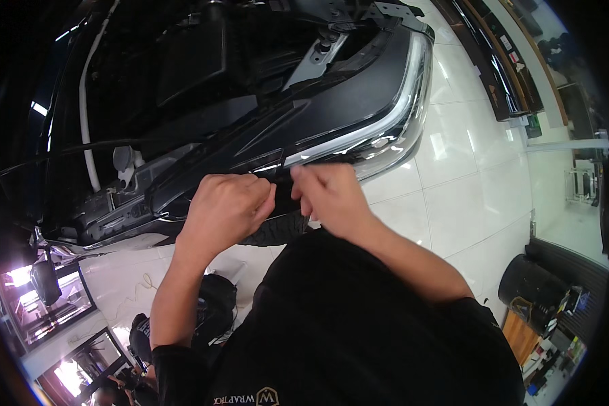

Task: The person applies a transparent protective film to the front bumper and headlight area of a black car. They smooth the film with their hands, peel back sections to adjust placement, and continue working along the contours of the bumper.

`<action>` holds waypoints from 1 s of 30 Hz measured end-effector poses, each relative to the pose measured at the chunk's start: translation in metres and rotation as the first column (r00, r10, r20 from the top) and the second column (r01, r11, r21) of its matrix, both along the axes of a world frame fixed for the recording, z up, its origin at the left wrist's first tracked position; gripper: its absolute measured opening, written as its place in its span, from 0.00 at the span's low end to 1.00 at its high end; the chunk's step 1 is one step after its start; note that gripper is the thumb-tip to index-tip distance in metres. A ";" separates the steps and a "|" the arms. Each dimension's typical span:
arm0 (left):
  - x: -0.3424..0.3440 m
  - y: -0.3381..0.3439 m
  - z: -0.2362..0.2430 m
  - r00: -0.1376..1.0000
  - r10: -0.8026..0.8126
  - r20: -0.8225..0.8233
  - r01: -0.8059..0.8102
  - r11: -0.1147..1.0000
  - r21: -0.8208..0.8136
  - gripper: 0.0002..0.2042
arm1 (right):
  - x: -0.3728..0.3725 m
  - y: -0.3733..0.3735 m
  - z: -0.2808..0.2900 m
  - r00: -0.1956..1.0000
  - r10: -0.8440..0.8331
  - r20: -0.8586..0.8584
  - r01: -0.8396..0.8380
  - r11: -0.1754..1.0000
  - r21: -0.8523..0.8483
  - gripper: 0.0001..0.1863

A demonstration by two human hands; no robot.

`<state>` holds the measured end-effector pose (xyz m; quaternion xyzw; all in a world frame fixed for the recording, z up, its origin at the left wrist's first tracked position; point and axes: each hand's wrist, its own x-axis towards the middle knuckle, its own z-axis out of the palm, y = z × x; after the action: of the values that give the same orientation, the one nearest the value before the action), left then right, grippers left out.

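- Mirror (44,281), at the side of the black car (264,128), whose engine bay is uncovered.
- Pale rod (86,101), rising across the engine bay.
- Left hand (230,199), curled into a fist at the near edge of the car; I cannot tell whether it grips anything.
- Tyre (277,231), below and between the hands.
- Right hand (326,193), blurred, fingers folded in, near the headlight (386,143); its hold, if any, cannot be made out.
- Black bin (531,287), well apart on the right.

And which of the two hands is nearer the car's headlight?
The right hand, close beside the clear headlight; the left hand is farther from it, toward the picture's left.
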<state>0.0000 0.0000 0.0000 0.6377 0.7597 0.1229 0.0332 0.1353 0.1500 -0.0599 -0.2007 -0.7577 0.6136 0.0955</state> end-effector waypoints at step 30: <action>0.009 -0.014 -0.022 0.992 -0.049 -0.119 0.068 0.985 0.160 0.11 | -0.019 -0.016 -0.016 0.956 -0.093 -0.278 0.096 0.995 -0.003 0.21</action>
<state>0.0090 -0.0138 -0.0219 0.6664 0.7286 0.1470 -0.0593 0.1166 0.1338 -0.0759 -0.1482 -0.7297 0.6263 0.2309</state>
